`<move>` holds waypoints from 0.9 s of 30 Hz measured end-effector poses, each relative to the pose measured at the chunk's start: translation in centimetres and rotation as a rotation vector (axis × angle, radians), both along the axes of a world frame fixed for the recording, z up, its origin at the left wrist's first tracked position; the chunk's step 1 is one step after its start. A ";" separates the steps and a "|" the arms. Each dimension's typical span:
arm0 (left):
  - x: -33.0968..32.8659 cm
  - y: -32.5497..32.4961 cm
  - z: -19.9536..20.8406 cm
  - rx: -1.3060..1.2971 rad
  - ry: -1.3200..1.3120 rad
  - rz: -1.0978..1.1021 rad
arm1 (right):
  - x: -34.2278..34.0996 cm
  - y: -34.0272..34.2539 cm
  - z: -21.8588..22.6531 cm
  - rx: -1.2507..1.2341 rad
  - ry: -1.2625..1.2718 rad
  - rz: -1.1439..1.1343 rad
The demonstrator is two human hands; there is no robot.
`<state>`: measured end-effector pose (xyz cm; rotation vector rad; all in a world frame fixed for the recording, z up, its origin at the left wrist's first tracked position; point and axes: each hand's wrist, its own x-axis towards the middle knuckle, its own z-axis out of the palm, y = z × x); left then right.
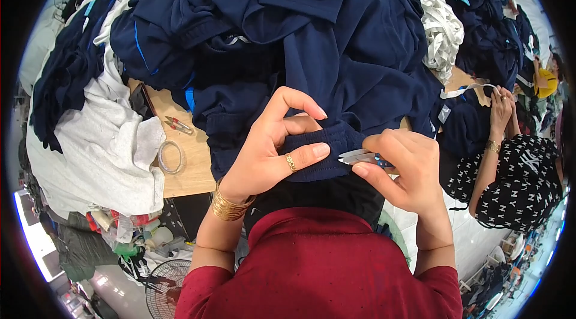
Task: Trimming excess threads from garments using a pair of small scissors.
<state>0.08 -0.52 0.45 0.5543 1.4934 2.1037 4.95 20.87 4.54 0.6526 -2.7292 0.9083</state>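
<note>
At 9 o'clock, a heap of pale grey cloth (114,139) hangs over the side of the wooden table (187,180). Just beside it, also at 9, a see-through ring (173,172) and a small cutting tool with red on it (179,126) lie on the wood. A round wire fan (165,275) is at 7 o'clock. A dark, crinkly plastic bag (87,250) is at 8. At 2 o'clock sits a big tangle of white tape (442,34). At 3, there's a person in black-and-white print (513,181).
</note>
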 end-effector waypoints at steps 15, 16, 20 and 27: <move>0.0 0.1 -0.4 -0.017 0.060 0.040 | 0.0 -0.2 -0.4 0.072 0.053 -0.055; 0.0 0.1 -0.3 -0.006 0.059 0.039 | 0.0 -0.2 -0.3 0.053 0.034 -0.073; 0.0 0.1 -0.2 0.024 -0.009 0.011 | 0.1 -0.3 -0.4 -0.016 0.006 -0.066; 0.0 -0.1 0.0 -0.001 -0.014 0.016 | -0.2 0.0 -0.6 -0.174 -0.120 -0.111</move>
